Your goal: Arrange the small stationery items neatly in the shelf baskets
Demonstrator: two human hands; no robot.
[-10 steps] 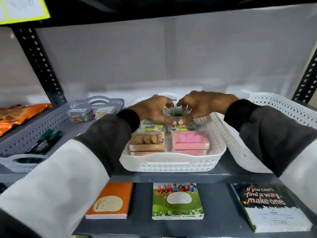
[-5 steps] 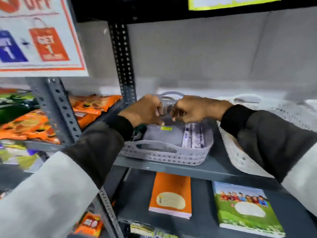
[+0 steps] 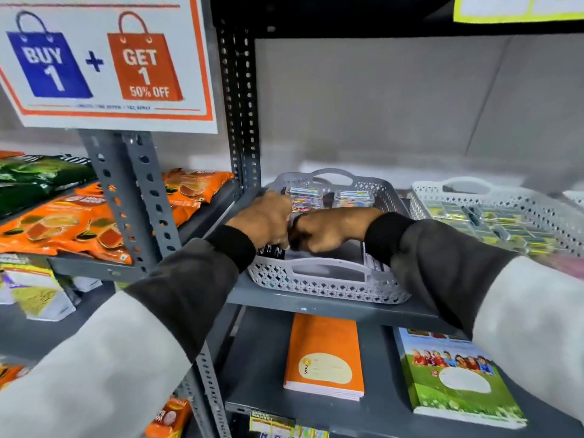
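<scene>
My left hand (image 3: 262, 222) and my right hand (image 3: 331, 230) meet knuckle to knuckle low inside the grey basket (image 3: 328, 268) on the middle shelf. Both have their fingers curled around a small pack (image 3: 296, 223), of which only a dark sliver shows between them. Under my left fingertips lies a black item with white print (image 3: 270, 251). Two stacks of colourful small packs (image 3: 305, 196) stand at the back of the basket. A strip of printed packs (image 3: 374, 263) lies along its right wall, partly under my right sleeve.
A white basket (image 3: 458, 186) with several yellow-green packs sits to the right. A perforated steel upright (image 3: 240, 121) stands just left of the grey basket, with snack bags (image 3: 63, 222) beyond it. An orange notebook (image 3: 325, 358) and a green one (image 3: 455, 377) lie on the shelf below.
My view and both hands have moved left, from the white basket of erasers to the grey basket. The hands, still together, have come down deeper into the grey basket.
</scene>
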